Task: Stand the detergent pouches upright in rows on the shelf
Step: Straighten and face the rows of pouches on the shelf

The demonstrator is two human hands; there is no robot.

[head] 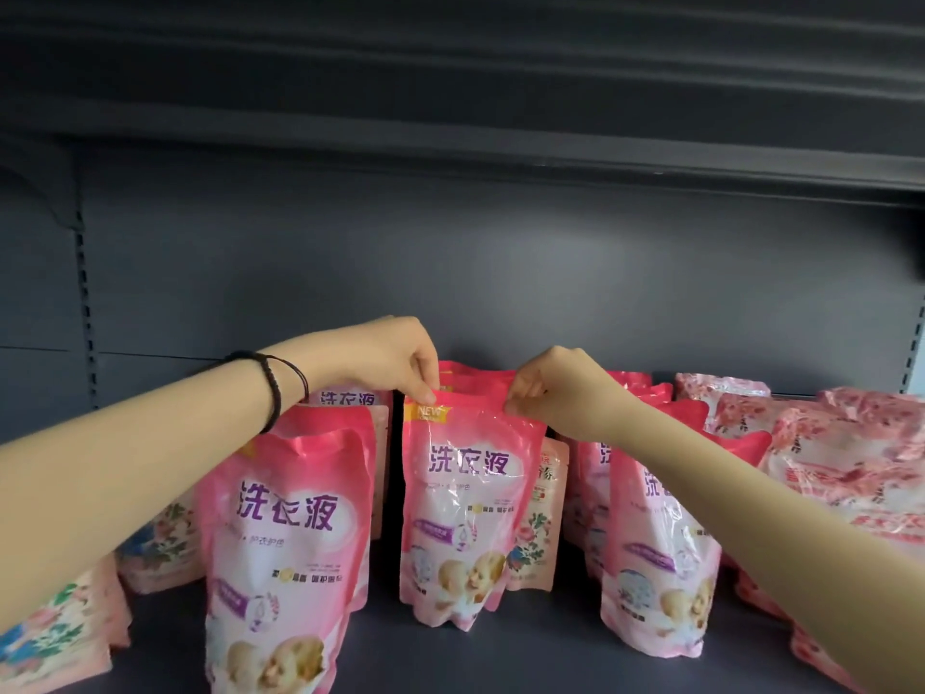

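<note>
- Hands both at the top seam of the middle pouch [465,503]: left hand [395,363] pinches its top left corner, right hand [545,388] pinches its top right corner, fingers curled onto the film.
- Middle pouch pink and upright, about midway along the shelf [380,643] and set back from the front edge. Base is at the shelf surface; cannot tell if its weight rests there.
- More pink pouches stand in file behind it, toward the back edge.
- Left pouch [285,558] upright, nearer the front edge, with a dark gap between it and the middle pouch. Others stand behind it.
- Right pouch [655,558] upright near the front edge, partly hidden by the right forearm. Others stand behind it too.
- Floral pouches [55,638] at the left end of the shelf, under the left forearm.
- Crinkled pink packs [841,468] heaped at the right end; cannot tell whether any stand.
- Dark cords [280,388] round the left wrist.
- Grey back panel [450,273] rises behind the rows.
</note>
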